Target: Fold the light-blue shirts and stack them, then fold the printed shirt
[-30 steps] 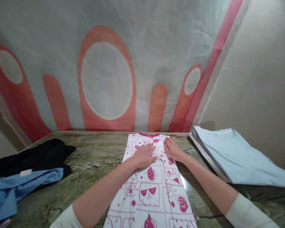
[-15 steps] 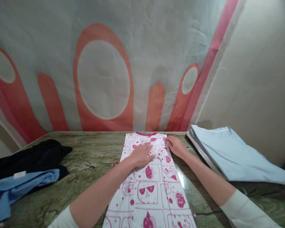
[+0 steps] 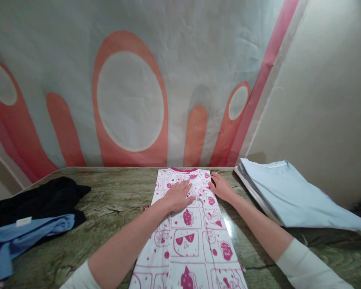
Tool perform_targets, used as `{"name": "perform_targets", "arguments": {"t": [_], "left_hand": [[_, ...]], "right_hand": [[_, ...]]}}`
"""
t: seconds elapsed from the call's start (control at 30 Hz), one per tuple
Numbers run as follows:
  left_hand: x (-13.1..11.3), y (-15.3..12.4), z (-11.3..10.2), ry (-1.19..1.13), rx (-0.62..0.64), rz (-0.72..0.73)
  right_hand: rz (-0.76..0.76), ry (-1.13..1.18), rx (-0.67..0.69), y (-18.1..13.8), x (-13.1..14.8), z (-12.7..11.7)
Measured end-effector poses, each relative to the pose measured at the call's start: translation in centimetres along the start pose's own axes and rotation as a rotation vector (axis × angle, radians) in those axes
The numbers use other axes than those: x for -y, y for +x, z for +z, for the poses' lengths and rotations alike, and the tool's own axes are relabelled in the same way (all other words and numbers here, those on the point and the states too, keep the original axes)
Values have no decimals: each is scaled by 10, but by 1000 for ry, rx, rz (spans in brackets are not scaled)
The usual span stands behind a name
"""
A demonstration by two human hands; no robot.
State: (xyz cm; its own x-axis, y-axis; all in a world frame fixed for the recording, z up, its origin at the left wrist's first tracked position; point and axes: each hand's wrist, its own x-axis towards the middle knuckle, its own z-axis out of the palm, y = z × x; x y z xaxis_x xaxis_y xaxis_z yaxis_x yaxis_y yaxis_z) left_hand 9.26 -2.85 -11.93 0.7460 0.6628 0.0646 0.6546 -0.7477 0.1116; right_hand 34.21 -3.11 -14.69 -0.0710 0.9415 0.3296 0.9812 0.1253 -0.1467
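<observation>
A white garment with a pink cartoon print (image 3: 189, 245) lies folded into a long strip down the middle of the table (image 3: 117, 200), its pink collar at the far edge. My left hand (image 3: 178, 195) rests flat on its upper part, fingers stretched out. My right hand (image 3: 221, 187) lies on the garment's right edge near the collar, fingers curled against the fabric; whether it pinches the cloth is hidden.
A stack of folded light blue clothes (image 3: 289, 196) sits at the right. A black garment (image 3: 42, 198) and a crumpled blue one (image 3: 21, 237) lie at the left. A wall hanging (image 3: 129, 100) with orange shapes hangs right behind the table's far edge.
My right hand has slid from the middle of the garment to its right edge. My left hand has stayed flat in about the same place.
</observation>
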Motion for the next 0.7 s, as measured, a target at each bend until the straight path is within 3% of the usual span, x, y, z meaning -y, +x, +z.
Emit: {"name": "perform_targets", "arguments": {"t": [0.2,0.57,0.7], "left_hand": [[1,1,2,-16,-2,-4],[3,1,3,-17,-7,-22],[6,2,5,-6,-18,-51]], "right_hand": [[-91,69,39,3,5,-3],[2,88,2,13,-18,9],[-42,120,-21,9,-10,4]]}}
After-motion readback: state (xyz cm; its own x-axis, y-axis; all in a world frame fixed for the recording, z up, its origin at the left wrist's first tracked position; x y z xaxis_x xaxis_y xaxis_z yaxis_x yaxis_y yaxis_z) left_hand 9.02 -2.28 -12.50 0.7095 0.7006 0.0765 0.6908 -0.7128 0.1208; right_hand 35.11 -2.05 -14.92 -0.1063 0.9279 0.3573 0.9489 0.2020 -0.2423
